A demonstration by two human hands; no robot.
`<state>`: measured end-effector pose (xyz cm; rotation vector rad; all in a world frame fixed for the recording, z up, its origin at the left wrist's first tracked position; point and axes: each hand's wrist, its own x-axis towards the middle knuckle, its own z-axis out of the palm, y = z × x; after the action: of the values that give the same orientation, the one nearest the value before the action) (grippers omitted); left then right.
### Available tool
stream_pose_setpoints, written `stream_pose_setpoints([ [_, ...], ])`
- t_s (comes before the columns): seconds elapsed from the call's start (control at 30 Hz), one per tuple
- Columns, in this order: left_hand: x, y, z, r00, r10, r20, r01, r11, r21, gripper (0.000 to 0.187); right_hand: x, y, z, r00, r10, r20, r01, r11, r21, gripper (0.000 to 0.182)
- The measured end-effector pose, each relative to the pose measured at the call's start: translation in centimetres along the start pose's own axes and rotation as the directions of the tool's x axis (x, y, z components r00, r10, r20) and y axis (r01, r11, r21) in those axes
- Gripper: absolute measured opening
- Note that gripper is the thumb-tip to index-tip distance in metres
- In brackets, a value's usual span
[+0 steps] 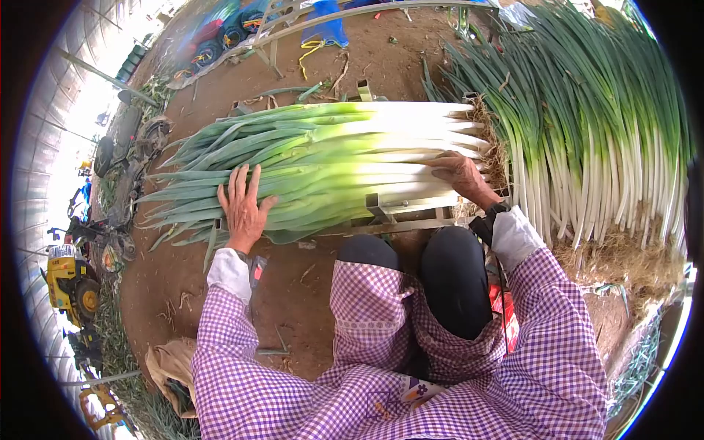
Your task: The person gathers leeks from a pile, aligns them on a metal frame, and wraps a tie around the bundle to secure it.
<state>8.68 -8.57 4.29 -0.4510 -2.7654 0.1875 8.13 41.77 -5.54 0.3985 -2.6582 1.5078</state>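
Note:
A thick layer of long green onions (315, 158) lies crosswise in front of me on a low metal rack (400, 213), leaves to the left and white stalks and roots to the right. My left hand (246, 209) rests on the green leaves, fingers spread and thumb apart. At the white end, close to the roots, my right hand (466, 178) is closed with its fingertips and thumb at a stalk. The palm side of that hand is hidden.
A large heap of green onions (587, 132) stands to the right, roots toward me. Behind the rack are a metal frame (345, 18) and blue netting (325, 26). A yellow machine (70, 282) is at far left, and a tan sack (172, 370) lies by my left elbow.

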Motion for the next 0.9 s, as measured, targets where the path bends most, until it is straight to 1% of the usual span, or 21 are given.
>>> stream_pose_setpoints([
  [0.1,0.1,0.8,1.9,0.994,-0.106,-0.009,0.106,0.994,0.025,0.073,0.5,0.1,0.2,0.992,0.120,-0.029,-0.118,0.992,0.042,0.025],
  [0.13,0.5,0.7,2.0,0.992,-0.128,-0.016,0.128,0.992,-0.005,0.071,0.7,0.1,0.7,0.987,0.136,-0.088,-0.136,0.991,0.003,0.024],
  [0.23,1.6,1.4,1.1,0.966,-0.247,0.069,0.256,0.952,-0.170,0.067,1.1,-0.4,1.7,0.961,0.222,-0.163,-0.236,0.969,-0.074,0.021],
  [0.33,2.4,1.7,1.9,0.955,-0.294,0.050,0.297,0.922,-0.248,0.064,0.9,0.0,2.4,0.957,0.221,-0.187,-0.245,0.962,-0.120,0.016],
  [0.43,2.4,1.8,1.9,0.943,-0.323,0.077,0.332,0.904,-0.268,0.062,0.7,0.2,2.4,0.978,0.061,-0.199,-0.094,0.982,-0.163,0.014],
  [0.47,2.2,1.9,1.6,0.941,-0.326,0.092,0.339,0.909,-0.245,0.065,0.6,0.1,2.2,0.984,0.003,-0.177,-0.041,0.976,-0.214,0.013],
  [0.53,2.4,2.5,0.4,0.939,-0.325,0.110,0.341,0.919,-0.199,0.072,0.0,0.0,1.5,0.987,-0.002,-0.158,-0.024,0.986,-0.165,0.012],
  [0.57,3.1,2.6,0.0,0.950,-0.303,0.073,0.311,0.932,-0.184,0.078,0.0,0.1,1.1,0.988,-0.005,-0.152,-0.016,0.990,-0.141,0.011],
  [0.6,3.7,3.0,-0.7,0.959,-0.279,0.045,0.283,0.945,-0.165,0.085,-0.4,-0.1,0.6,0.990,-0.040,-0.134,0.012,0.979,-0.203,0.015],
  [0.63,4.4,3.6,-1.6,0.967,-0.255,0.021,0.256,0.955,-0.148,0.091,-0.7,-0.5,0.3,0.975,-0.107,-0.193,0.053,0.963,-0.263,0.018],
  [0.67,5.4,4.0,-2.6,0.981,-0.191,0.042,0.194,0.978,-0.074,0.106,-0.6,-1.0,0.1,0.953,-0.180,-0.243,0.094,0.940,-0.327,0.020],
  [0.7,6.2,4.1,-3.1,0.990,-0.125,0.070,0.133,0.982,-0.132,0.105,-0.4,-1.3,-0.2,0.923,-0.259,-0.284,0.135,0.911,-0.390,0.022],
  [0.73,7.0,4.1,-3.4,0.994,-0.056,0.094,0.073,0.979,-0.188,0.105,-0.2,-1.5,-0.6,0.942,-0.229,-0.246,0.103,0.893,-0.437,0.038],
  [0.77,7.9,4.1,-3.5,0.993,0.016,0.115,0.012,0.970,-0.243,0.106,0.4,-1.5,-0.6,0.930,-0.248,-0.273,0.105,0.888,-0.447,0.042],
  [0.8,8.6,3.0,-1.5,0.981,0.085,0.172,-0.006,0.908,-0.418,0.105,1.3,-1.2,-0.3,0.916,-0.264,-0.302,0.105,0.885,-0.454,0.046],
  [0.83,8.7,2.9,-0.7,0.975,0.124,0.182,-0.012,0.855,-0.519,0.104,1.9,-0.8,0.0,0.901,-0.279,-0.332,0.104,0.882,-0.460,0.050],
  [0.87,8.9,2.9,0.1,0.969,0.165,0.186,-0.016,0.789,-0.614,0.103,2.0,-0.5,0.1,0.938,-0.198,-0.283,0.063,0.904,-0.422,0.059],
  [0.9,9.4,3.2,0.1,0.961,0.205,0.184,-0.017,0.710,-0.704,0.102,2.0,-0.4,0.2,0.943,-0.197,-0.269,0.065,0.900,-0.432,0.060],
])
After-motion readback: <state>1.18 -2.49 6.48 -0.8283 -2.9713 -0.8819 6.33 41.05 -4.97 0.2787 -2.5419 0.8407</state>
